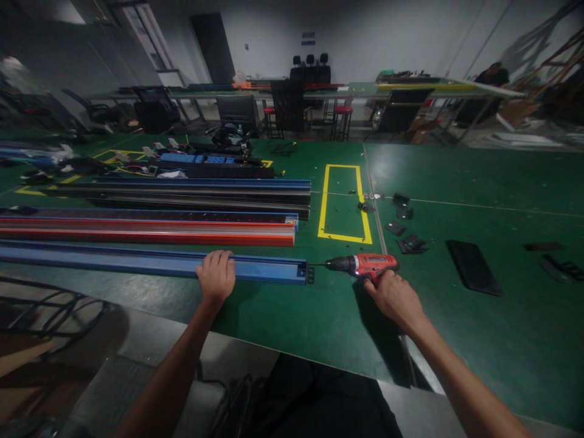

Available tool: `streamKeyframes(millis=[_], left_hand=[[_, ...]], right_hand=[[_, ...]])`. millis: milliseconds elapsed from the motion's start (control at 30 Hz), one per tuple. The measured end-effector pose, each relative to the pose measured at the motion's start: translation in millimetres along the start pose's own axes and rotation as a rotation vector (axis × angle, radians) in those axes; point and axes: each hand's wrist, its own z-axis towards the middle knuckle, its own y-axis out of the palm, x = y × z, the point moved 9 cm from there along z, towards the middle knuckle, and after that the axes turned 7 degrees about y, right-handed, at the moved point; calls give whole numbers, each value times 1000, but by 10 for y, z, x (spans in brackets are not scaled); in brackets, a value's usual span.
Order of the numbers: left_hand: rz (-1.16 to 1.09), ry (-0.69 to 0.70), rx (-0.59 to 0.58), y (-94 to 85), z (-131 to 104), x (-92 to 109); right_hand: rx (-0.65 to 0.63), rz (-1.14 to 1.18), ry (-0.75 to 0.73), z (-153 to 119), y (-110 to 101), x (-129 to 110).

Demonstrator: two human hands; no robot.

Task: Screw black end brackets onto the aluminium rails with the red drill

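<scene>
Seen from the head, the blue rail [264, 270] lies along the near side of the green table [269, 325], the left hand [216, 275] clasping it from above, fingers together. The right hand [398, 298] has its fingers wrapped round the drill [375, 263], its bit pointing at the end plate [311, 275]; whether they touch, I can't tell. A red rail [255, 235] lies just beyond.

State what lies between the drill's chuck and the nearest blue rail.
The head view shows a thin bit and a black end piece there.
</scene>
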Motion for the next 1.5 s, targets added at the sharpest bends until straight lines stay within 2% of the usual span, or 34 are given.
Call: streamKeyframes(millis=[167, 267, 933, 1233, 1500], left_hand=[[-25, -14, 5, -15, 0, 0], [-18, -16, -1, -19, 3, 7], [-30, -18, 0, -22, 5, 6], [-18, -13, 5, -30, 7, 11], [-15, -4, 10, 1, 1, -15]], right_hand=[[-47, -44, 12, 6, 27, 0], [-36, -42, 35, 9, 14, 16], [-8, -85, -42, -5, 43, -22], [-36, -74, 23, 5, -9, -6], [-50, -65, 9, 8, 32, -3]])
